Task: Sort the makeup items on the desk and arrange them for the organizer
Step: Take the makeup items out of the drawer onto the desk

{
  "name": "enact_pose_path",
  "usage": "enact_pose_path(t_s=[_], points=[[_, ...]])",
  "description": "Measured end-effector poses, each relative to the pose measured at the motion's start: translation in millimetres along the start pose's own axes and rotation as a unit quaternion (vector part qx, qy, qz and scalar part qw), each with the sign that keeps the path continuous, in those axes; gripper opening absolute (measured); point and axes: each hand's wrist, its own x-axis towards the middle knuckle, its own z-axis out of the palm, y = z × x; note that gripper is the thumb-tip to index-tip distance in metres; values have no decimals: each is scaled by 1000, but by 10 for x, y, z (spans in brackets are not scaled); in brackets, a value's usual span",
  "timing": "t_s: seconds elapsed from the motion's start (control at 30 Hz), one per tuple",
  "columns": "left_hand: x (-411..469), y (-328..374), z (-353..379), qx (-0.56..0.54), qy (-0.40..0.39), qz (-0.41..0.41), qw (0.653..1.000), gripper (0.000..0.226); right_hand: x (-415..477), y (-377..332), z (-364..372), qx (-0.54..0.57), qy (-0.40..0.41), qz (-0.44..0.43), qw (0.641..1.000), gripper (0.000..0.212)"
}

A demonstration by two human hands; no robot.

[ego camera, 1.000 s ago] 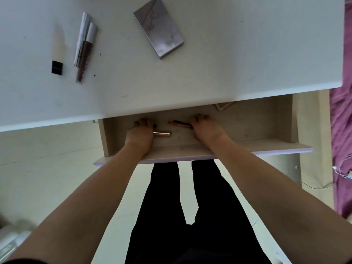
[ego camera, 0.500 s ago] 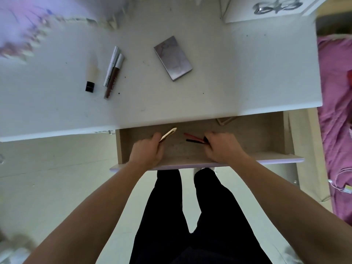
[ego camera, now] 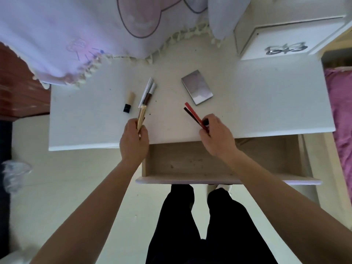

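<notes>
My left hand [ego camera: 133, 140] grips a gold tube [ego camera: 142, 116] over the white desk [ego camera: 266, 103], its tip close to two slim tubes [ego camera: 147, 92] lying side by side. My right hand [ego camera: 217, 137] pinches a red pencil and a dark pencil [ego camera: 193, 114] that point up and left above the desk. A beige stick with a black cap [ego camera: 128, 101] lies left of the slim tubes. A grey compact palette [ego camera: 197, 89] lies flat near the desk's middle.
The wooden drawer [ego camera: 190, 177] stands pulled out under the desk's front edge, its visible floor bare. A fringed pale cloth [ego camera: 66, 44] hangs over the back left. A white box with a bow handle [ego camera: 285, 40] sits back right. Pink bedding [ego camera: 341, 111] lies to the right.
Both hands have risen out of the drawer to above the desk, the left carrying the gold tube, the right the two pencils. The view has tilted up.
</notes>
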Motion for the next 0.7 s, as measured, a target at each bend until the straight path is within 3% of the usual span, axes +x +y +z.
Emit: enact_pose_path(t_s=[0.27,0.4,0.47,0.7], points=[[748,-223,-218,67,50,-42,996,25,605,-659,357,80,26,27,996,18],[937,-296,-211,73,80,-9,994,41,691,-715,467,101,50,9,994,40],[965,-338,-176,86,67,2,994,48,677,-697,492,99,44,-11,994,52],[850,-421,-1,143,-9,23,989,63,584,-612,508,14,47,-66,997,56]])
